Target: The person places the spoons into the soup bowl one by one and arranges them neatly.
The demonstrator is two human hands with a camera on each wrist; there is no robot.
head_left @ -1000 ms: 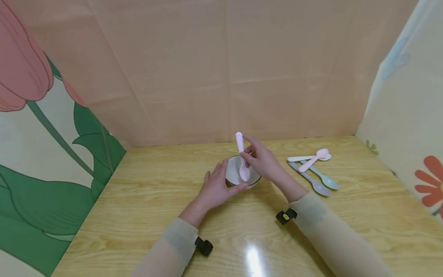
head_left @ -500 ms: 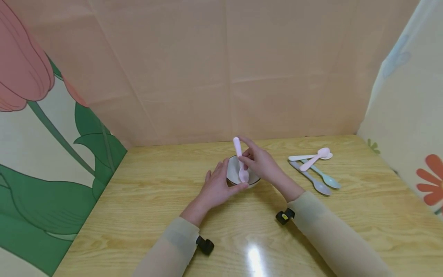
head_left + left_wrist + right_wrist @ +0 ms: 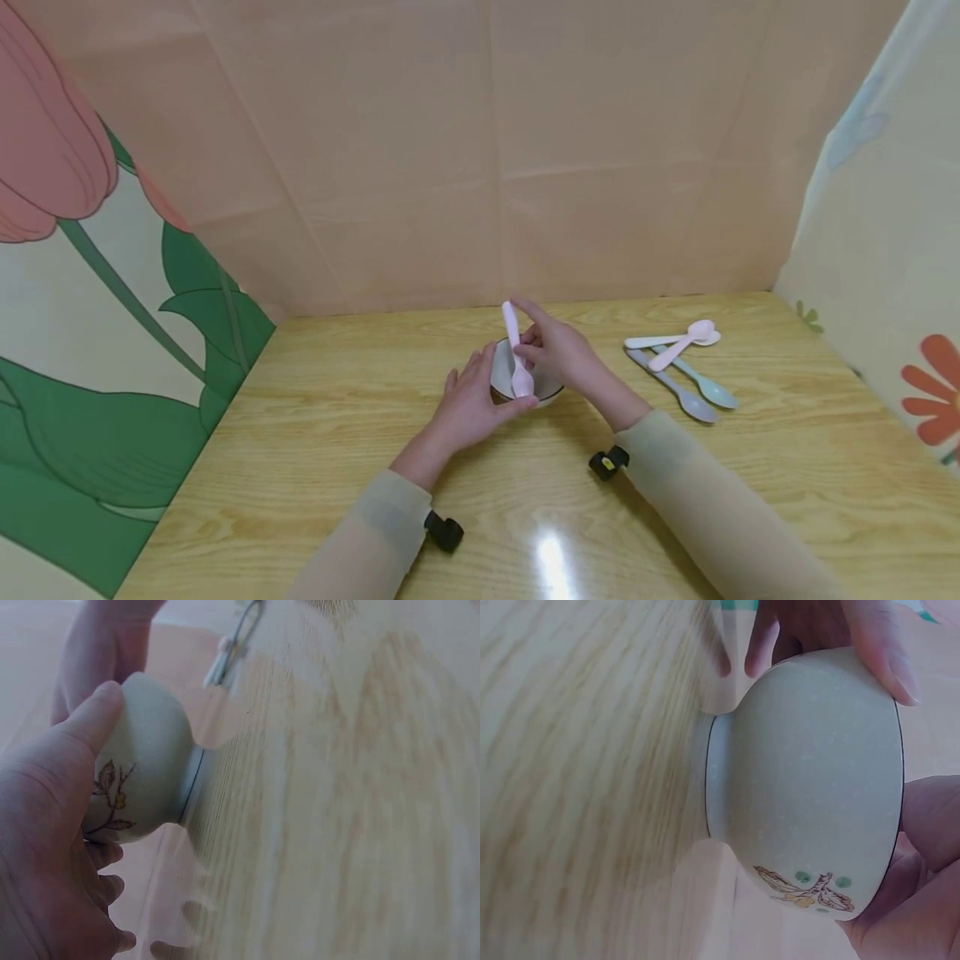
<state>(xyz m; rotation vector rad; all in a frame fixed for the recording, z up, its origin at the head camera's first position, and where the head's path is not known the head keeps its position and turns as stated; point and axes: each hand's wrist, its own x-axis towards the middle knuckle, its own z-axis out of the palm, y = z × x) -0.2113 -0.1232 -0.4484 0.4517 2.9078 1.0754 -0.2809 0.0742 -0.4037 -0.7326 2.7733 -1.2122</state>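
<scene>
Pink spoon point(image 3: 515, 354) has dipped lower since a second ago, its scoop now inside the small leaf-painted bowl point(image 3: 504, 372) mid-desk point(image 3: 300, 433). Right hand point(image 3: 558, 354) pinches the handle in a narrow grip; left hand point(image 3: 468, 404) cups the bowl's near-left wall. Four spare spoons point(image 3: 682, 367) lie well right.

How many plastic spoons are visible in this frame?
5. One pink plastic spoon is held by the right hand, its scoop in the small ceramic bowl. Four lie grouped at right: white, pink, grey-purple, pale green. None seems hidden.
</scene>
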